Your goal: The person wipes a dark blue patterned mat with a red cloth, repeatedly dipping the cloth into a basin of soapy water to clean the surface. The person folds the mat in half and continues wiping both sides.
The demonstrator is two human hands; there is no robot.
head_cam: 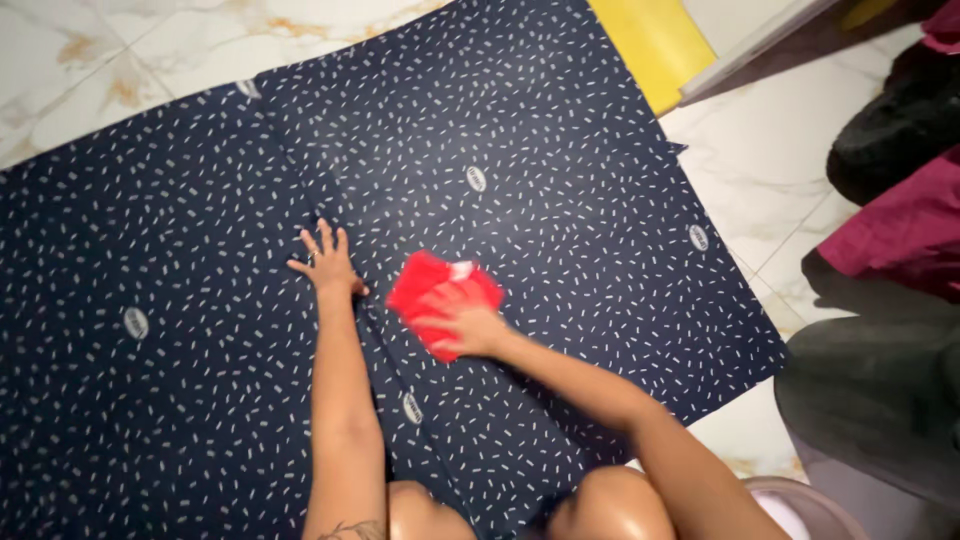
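**Red cloth under right hand on dark mat**

While the left hand (pixel 325 262) lies flat with fingers spread on the dark speckled mat (pixel 180 330), the right hand (pixel 466 325) rests on a red cloth (pixel 428 283), fingers curled over its near part and pressing it to the mat. The cloth sits near the mat's middle, a little toward the right edge, bunched into a rough square with no clear long axis; a small white patch shows at its far corner. It lies just right of the left hand, apart from it, with a fold line in the mat running between the two. The right hand is the one in contact; the left only braces.

Around: marble floor tiles (pixel 760 170) beyond the mat's far and right edges, a yellow sheet (pixel 655 45) at the far right corner, dark and maroon fabric (pixel 910 225) off the right edge. The person's knees show at the near edge. Nothing lies on the mat between cloth and edges.
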